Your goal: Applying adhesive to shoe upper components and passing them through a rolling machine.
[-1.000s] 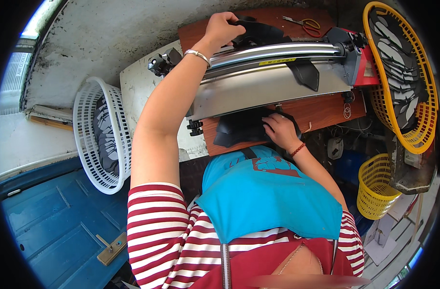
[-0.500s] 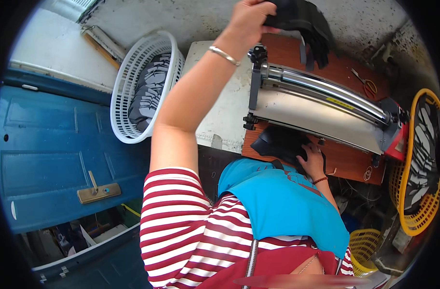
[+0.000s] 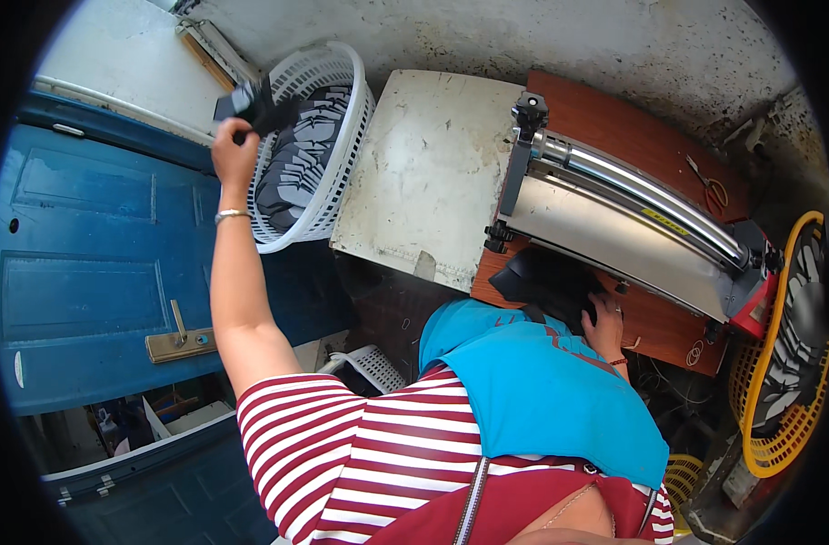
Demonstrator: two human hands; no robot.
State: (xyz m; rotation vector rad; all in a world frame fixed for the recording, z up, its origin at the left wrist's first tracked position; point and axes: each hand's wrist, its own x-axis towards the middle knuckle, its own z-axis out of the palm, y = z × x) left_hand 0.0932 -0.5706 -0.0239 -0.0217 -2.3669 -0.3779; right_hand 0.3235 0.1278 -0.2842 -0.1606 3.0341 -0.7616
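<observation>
Pinched in the left grip (image 3: 235, 154), pieces (image 3: 274, 113) are best kept bunched; beneath the half-curled, unclosed right grip (image 3: 606, 329), sheets (image 3: 543, 280) are touched.

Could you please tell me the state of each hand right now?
Left hand: closed, holding dark pieces at the white basket.
Right hand: on black material; grip cannot be told.

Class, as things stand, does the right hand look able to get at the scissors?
Probably not without reaching over the machine, which stands between the right hand and the scissors.
</observation>
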